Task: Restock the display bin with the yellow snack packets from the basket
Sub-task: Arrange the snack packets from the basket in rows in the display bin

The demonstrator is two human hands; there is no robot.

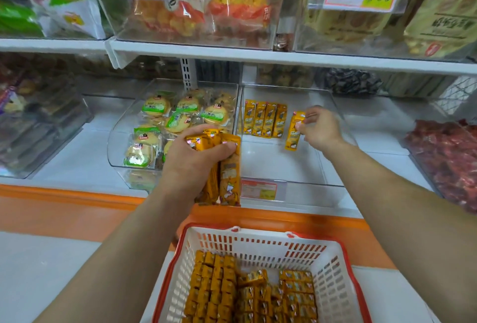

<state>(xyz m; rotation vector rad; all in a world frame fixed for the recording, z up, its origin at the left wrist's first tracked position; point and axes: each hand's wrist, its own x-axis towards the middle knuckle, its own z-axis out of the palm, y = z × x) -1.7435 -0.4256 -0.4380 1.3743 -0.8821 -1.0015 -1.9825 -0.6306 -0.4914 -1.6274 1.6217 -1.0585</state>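
Observation:
A clear acrylic display bin (291, 165) stands on the lower shelf at centre right. Several yellow snack packets (264, 122) stand in a row against its back left corner. My right hand (321, 127) is inside the bin and pinches one yellow packet (294, 133) by its top, a little right of that row. In front of the bin, my left hand (196, 157) grips a bunch of yellow packets (227, 175). Below, a white basket with a red rim (260, 250) holds many more yellow packets (247, 294).
A neighbouring clear bin (121, 147) on the left holds round cakes in green-labelled wrappers. Red-wrapped sweets (444, 157) fill a bin at the right. The upper shelf (258, 56) carries bins with price tags. An orange ledge (77, 204) runs along the shelf front.

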